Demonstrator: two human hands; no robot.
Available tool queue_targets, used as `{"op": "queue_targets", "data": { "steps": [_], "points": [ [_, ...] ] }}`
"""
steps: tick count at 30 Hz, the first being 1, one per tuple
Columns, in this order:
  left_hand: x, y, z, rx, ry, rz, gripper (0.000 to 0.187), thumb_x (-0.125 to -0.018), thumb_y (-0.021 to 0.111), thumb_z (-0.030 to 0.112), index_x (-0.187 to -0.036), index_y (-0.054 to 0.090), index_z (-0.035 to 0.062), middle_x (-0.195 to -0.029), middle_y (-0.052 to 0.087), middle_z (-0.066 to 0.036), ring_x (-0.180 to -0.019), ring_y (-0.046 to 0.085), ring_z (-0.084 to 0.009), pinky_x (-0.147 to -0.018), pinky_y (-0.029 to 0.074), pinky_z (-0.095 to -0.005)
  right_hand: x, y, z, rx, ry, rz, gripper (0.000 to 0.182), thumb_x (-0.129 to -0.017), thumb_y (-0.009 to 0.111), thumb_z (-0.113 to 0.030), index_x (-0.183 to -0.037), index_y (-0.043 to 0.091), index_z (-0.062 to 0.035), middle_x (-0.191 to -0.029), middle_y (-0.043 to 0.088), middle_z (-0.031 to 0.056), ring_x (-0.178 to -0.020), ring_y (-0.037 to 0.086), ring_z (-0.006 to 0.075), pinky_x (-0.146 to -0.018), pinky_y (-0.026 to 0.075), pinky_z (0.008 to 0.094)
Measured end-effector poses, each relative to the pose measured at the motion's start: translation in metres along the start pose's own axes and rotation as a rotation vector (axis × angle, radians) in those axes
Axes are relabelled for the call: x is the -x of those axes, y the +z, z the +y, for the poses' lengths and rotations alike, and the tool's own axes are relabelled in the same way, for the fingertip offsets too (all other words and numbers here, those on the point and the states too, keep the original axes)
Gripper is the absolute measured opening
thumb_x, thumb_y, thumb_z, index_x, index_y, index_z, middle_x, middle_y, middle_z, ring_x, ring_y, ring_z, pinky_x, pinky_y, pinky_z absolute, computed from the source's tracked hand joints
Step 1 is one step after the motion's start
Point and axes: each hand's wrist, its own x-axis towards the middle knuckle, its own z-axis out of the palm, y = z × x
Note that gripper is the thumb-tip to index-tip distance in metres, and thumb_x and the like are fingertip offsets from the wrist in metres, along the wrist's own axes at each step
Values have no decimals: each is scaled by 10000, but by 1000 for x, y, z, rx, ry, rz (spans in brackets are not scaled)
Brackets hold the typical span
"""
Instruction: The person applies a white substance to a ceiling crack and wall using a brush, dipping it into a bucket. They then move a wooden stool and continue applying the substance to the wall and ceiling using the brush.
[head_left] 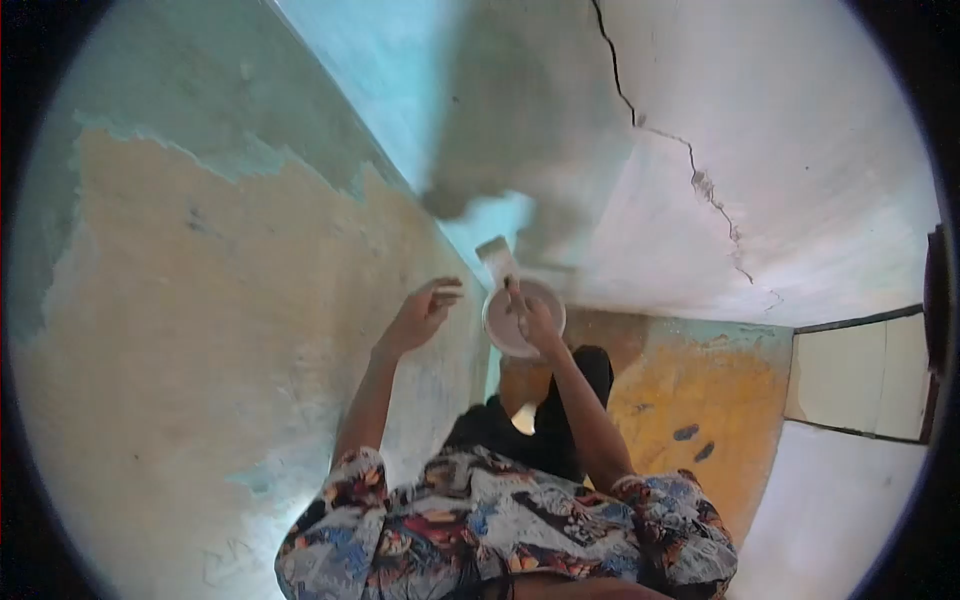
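My right hand (532,318) is closed on the handle of a scraper (495,256), whose wide pale blade points up and away from me. Below that hand sits a round white bucket (491,330), its inside pale and pinkish. To the left of the bucket my left hand (430,308) is raised near the wall, fingers partly curled and apart, with nothing visible in it. What the bucket stands on is hidden.
The left wall (250,270) has green paint above a bare beige patch with ragged edges. A dark crack (613,62) runs down the pale wall (800,150) ahead. An orange-yellow surface (680,390) with dark marks lies at the lower right, beside my dark-clad legs (575,395).
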Motion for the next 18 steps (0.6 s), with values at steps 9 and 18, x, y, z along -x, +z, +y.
{"op": "queue_targets", "data": {
  "steps": [9, 18],
  "points": [
    [-31, 20, -131, 144, -212, -425, 493, -779, 540, -4, -1248, 391, 6, -1201, 482, -101, -990, 552, -181, -848, 445, -311, -6, 48, -19, -136, 36, 65, 618, -887, 433, -545, -829, 585, 51, -600, 478, 92, -555, 487, 176, -535, 369, 336],
    [-11, 66, -97, 949, 3, -211, 501, -839, 544, 252, -1280, 380, 81, -1222, 483, -65, -1055, 528, -180, -812, 482, -332, 42, 54, -46, -139, -205, -5, 551, -922, 410, -496, -1017, 581, 19, -589, 441, -34, -475, 387, 50, -444, 311, 208]
  ]
}}
